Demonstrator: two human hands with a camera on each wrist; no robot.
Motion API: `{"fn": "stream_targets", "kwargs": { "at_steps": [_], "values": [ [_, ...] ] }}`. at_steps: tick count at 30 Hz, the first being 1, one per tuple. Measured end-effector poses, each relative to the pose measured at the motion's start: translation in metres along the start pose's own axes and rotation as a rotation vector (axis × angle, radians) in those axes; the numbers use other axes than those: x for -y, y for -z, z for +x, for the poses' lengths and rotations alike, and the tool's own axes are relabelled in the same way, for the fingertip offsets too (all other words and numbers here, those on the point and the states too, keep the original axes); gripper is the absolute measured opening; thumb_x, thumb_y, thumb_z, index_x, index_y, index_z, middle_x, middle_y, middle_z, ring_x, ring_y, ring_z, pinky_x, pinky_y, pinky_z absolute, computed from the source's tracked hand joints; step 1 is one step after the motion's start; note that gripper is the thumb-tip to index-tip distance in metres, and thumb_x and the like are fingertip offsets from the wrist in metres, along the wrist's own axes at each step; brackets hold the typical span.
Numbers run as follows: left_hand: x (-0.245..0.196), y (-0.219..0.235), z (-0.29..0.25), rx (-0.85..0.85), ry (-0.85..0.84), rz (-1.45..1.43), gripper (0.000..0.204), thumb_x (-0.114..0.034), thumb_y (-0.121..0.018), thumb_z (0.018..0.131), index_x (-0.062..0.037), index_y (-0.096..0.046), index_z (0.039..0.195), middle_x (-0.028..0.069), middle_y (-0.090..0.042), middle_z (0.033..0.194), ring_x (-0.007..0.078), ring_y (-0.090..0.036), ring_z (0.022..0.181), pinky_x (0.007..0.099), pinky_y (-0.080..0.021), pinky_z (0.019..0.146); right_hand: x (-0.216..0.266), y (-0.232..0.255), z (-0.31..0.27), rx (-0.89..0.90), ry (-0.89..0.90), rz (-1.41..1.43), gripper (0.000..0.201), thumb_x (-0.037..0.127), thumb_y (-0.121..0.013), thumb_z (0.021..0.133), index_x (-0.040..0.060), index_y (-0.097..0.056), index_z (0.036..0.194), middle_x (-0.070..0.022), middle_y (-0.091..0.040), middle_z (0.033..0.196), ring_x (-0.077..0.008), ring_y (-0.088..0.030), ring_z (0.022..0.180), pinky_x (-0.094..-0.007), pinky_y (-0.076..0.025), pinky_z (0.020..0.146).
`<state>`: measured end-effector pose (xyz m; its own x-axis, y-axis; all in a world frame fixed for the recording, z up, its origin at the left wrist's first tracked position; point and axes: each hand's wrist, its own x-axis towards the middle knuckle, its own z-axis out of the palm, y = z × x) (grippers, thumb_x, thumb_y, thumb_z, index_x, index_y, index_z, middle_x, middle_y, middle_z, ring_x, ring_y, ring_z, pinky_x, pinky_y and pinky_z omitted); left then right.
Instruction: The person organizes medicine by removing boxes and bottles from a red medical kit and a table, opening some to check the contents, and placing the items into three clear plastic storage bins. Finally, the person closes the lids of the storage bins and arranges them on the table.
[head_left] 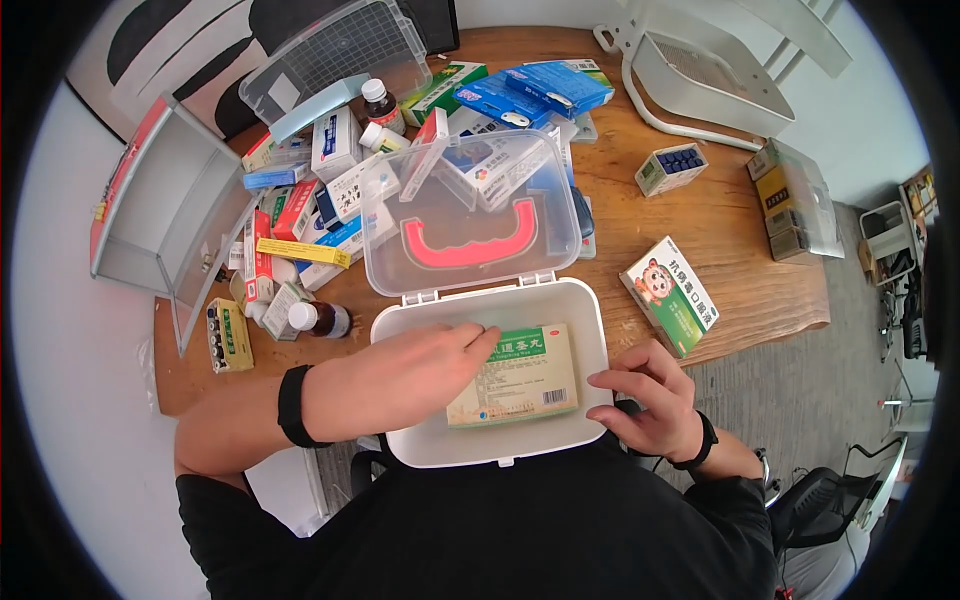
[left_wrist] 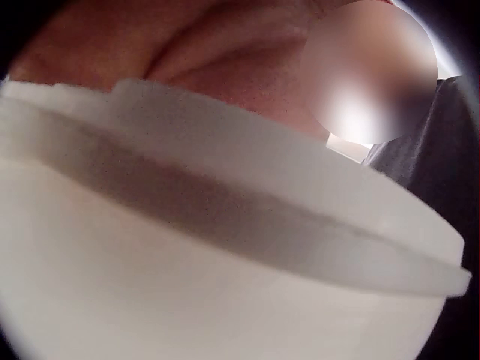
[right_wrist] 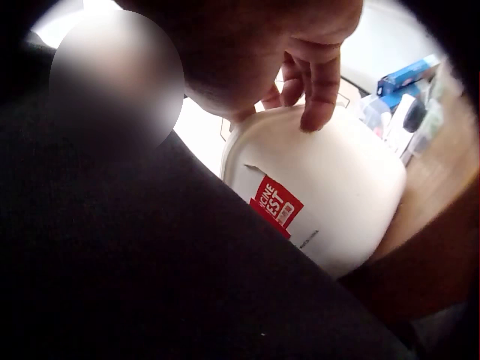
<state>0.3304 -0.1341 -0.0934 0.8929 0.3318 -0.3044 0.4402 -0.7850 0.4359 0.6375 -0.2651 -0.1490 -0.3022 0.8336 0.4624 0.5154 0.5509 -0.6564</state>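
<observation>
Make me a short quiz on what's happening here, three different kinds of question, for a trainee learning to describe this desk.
1. True or false: the clear lid of the white box is closed.
2. What colour is the handle on that lid?
a) blue
b) pink
c) green
3. Fill in the blank: the carton with the cartoon animal lies on the wooden table, to the ____ of the white box.

Key: 1. False; 2. b; 3. right

1. The left grip (head_left: 415,370) covers part of the carton (head_left: 530,375).
2. The carton's finest print is illegible.
3. The left wrist view crops the white box (left_wrist: 150,277).
4. Round blurs mask parts of both wrist views.
</observation>
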Motion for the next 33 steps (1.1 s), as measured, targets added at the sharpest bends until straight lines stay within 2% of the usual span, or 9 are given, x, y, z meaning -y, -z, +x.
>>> {"fn": "stream_targets", "kwargs": {
  "at_steps": [10,13,16,19,21,24,26,29,33],
  "values": [
    [0.009,-0.018,0.001,-0.111,-0.094,0.060,0.053,-0.002,-0.060,0.095,0.0106,-0.055,0.146,0.0256,-0.065,0.133,0.0371,-0.070,0.119,0.0438,-0.059,0.102,0.001,0.003,-0.002,0.029,-0.020,-0.063,0.039,0.019,-0.097,0.082,0.0045,-0.080,0.114,-0.0095,-0.064,0.098,-0.0264,-0.066,0.085,-0.0365,-0.055,0.072],
    [-0.012,-0.014,-0.011,-0.155,0.021,0.167,0.055,-0.006,-0.065,0.091,0.0090,-0.058,0.144,0.0237,-0.066,0.133,0.0329,-0.071,0.117,0.0420,-0.060,0.097,-0.002,0.004,-0.006,0.003,-0.006,-0.111,0.041,0.030,-0.095,0.086,0.0031,-0.078,0.113,-0.0125,-0.067,0.098,-0.0282,-0.067,0.085,-0.0379,-0.055,0.073],
    [-0.027,-0.005,-0.032,-0.318,-0.051,0.216,0.054,-0.008,-0.067,0.088,0.0079,-0.062,0.139,0.0186,-0.066,0.133,0.0269,-0.070,0.117,0.0383,-0.059,0.092,-0.008,-0.003,-0.017,-0.089,-0.023,-0.074,0.046,0.044,-0.084,0.097,0.0005,-0.075,0.109,-0.0141,-0.067,0.095,-0.0279,-0.066,0.082,-0.0376,-0.053,0.071],
    [-0.026,-0.008,-0.067,-0.626,-0.132,0.060,0.040,-0.007,-0.077,0.085,0.0039,-0.072,0.123,0.0130,-0.071,0.116,0.0245,-0.073,0.099,0.0361,-0.059,0.080,-0.018,-0.008,-0.026,-0.163,-0.025,-0.037,0.050,0.049,-0.077,0.103,-0.0005,-0.072,0.105,-0.0134,-0.066,0.092,-0.0260,-0.063,0.078,-0.0363,-0.050,0.067],
    [-0.017,-0.019,-0.092,-1.018,-0.128,-0.066,0.030,-0.006,-0.090,0.080,0.0001,-0.077,0.106,0.0083,-0.072,0.094,0.0244,-0.070,0.077,0.0357,-0.056,0.069,-0.020,-0.010,-0.030,-0.214,-0.018,-0.025,0.052,0.051,-0.073,0.105,-0.0007,-0.071,0.103,-0.0126,-0.065,0.090,-0.0247,-0.062,0.075,-0.0355,-0.048,0.065],
    [0.004,-0.043,-0.129,-1.164,0.052,-0.019,0.026,-0.005,-0.096,0.077,-0.0016,-0.079,0.096,0.0070,-0.071,0.080,0.0220,-0.066,0.064,0.0339,-0.054,0.062,-0.025,-0.017,-0.028,-0.334,-0.073,0.040,0.055,0.054,-0.068,0.108,-0.0004,-0.067,0.103,-0.0076,-0.054,0.082,-0.0189,-0.053,0.070,-0.0329,-0.038,0.061],
    [0.020,-0.068,-0.143,-1.364,0.419,-0.034,0.031,-0.008,-0.094,0.081,-0.0040,-0.077,0.106,0.0069,-0.074,0.093,0.0187,-0.068,0.072,0.0310,-0.053,0.061,-0.031,-0.022,-0.029,-0.362,-0.084,0.073,0.056,0.056,-0.068,0.107,-0.0007,-0.066,0.106,-0.0059,-0.051,0.082,-0.0166,-0.051,0.069,-0.0323,-0.036,0.061],
    [0.035,-0.077,-0.147,-1.443,0.624,-0.185,0.034,-0.008,-0.095,0.082,-0.0032,-0.076,0.109,0.0088,-0.073,0.094,0.0171,-0.068,0.076,0.0294,-0.054,0.066,-0.032,-0.030,-0.027,-0.444,-0.118,0.128,0.059,0.057,-0.070,0.106,-0.0011,-0.064,0.110,-0.0030,-0.047,0.081,-0.0124,-0.045,0.067,-0.0307,-0.033,0.061],
    [0.047,-0.069,-0.148,-1.348,0.663,-0.161,0.032,-0.003,-0.091,0.085,-0.0016,-0.076,0.113,0.0079,-0.073,0.102,0.0146,-0.066,0.082,0.0278,-0.053,0.073,-0.027,-0.034,-0.017,-0.510,-0.194,0.186,0.053,0.056,-0.067,0.109,0.0034,-0.060,0.110,0.0031,-0.042,0.077,-0.0096,-0.041,0.072,-0.0288,-0.032,0.068]
  ]
}}
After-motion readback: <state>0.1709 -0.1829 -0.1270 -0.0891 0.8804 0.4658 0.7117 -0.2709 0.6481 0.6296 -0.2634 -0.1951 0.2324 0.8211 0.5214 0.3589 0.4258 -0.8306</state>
